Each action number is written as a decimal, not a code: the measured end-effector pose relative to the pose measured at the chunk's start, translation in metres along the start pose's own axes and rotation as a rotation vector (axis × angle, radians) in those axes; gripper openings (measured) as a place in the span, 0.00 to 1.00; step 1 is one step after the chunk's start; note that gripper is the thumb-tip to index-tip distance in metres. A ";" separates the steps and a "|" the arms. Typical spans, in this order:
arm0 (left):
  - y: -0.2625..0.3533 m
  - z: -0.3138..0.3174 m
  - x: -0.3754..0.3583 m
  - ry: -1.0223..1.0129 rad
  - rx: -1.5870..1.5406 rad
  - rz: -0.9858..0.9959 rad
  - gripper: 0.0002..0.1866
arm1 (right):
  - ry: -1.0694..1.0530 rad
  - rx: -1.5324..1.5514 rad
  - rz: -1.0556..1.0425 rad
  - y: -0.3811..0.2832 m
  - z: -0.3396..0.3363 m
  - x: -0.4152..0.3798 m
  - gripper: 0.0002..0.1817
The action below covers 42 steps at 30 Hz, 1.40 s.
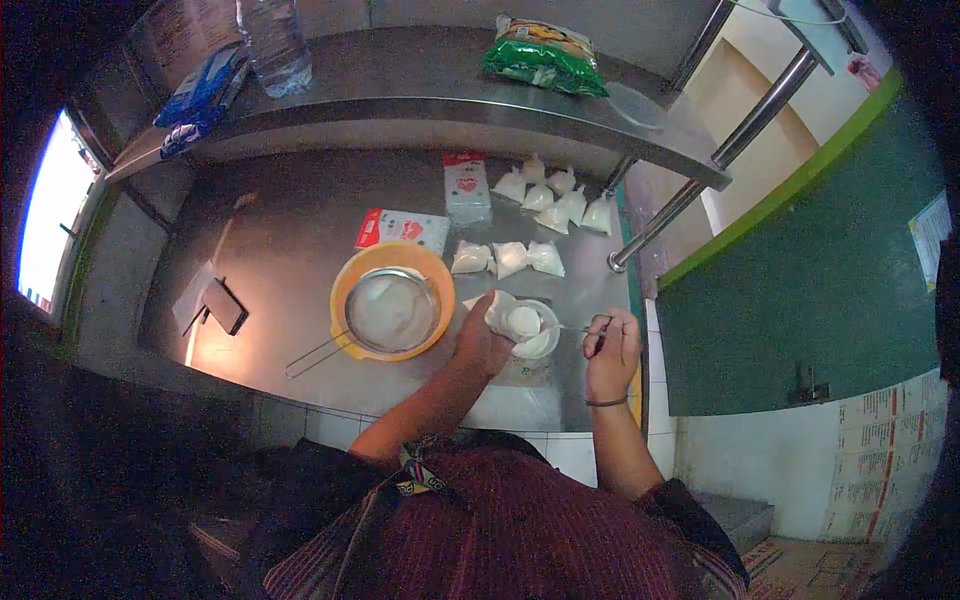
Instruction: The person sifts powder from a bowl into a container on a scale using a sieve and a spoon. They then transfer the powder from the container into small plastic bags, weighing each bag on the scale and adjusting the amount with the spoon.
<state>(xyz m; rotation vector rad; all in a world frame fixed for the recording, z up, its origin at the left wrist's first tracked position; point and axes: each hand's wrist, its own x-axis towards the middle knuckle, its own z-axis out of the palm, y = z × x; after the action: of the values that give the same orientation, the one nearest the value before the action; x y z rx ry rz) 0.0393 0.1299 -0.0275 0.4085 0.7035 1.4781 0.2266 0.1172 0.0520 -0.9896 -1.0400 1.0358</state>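
Observation:
My left hand [484, 342] is closed around a whitish plastic bag [496, 312], held at the left rim of a white bowl [545, 344]. My right hand [613, 348] grips the thin handle of a spoon [570, 328]. The spoon reaches left over the bowl, and a rounded heap of white powder [523, 321] shows at the bag's mouth. Whether the powder lies in the spoon or in the bag is hard to tell. Left of the bowl, a round metal sieve [435, 300] with white powder rests on an orange basin [348, 270].
Several small tied bags of white powder [510, 258] stand behind the bowl. Two red-and-white packets [466, 190] lie farther back. A phone [225, 305] leans at the left. Overhead, a metal shelf [400, 110] carries a water bottle [275, 50] and a green packet [545, 62].

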 end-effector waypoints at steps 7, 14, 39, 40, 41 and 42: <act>-0.002 0.000 -0.006 -0.075 0.356 0.147 0.22 | -0.111 -0.082 -0.127 -0.005 0.003 -0.004 0.10; 0.009 0.021 -0.016 0.080 0.087 -0.073 0.19 | -0.212 -0.172 -0.060 -0.018 0.028 -0.017 0.10; 0.005 -0.007 0.010 -0.144 -0.463 -0.168 0.17 | -0.618 -0.410 -0.514 -0.038 0.004 -0.042 0.08; 0.007 -0.005 0.009 -0.145 -0.463 -0.167 0.17 | -0.618 -0.410 -0.515 -0.038 0.004 -0.043 0.08; 0.009 -0.003 0.008 -0.149 -0.460 -0.178 0.16 | -0.606 -0.437 -0.455 -0.040 0.005 -0.044 0.08; 0.012 0.001 0.006 -0.154 -0.456 -0.190 0.16 | -0.593 -0.464 -0.395 -0.040 0.006 -0.044 0.08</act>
<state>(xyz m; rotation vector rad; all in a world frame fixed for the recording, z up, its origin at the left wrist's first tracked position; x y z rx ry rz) 0.0303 0.1373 -0.0199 0.0987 0.2596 1.3601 0.2205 0.0664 0.0839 -0.7947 -1.9438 0.7799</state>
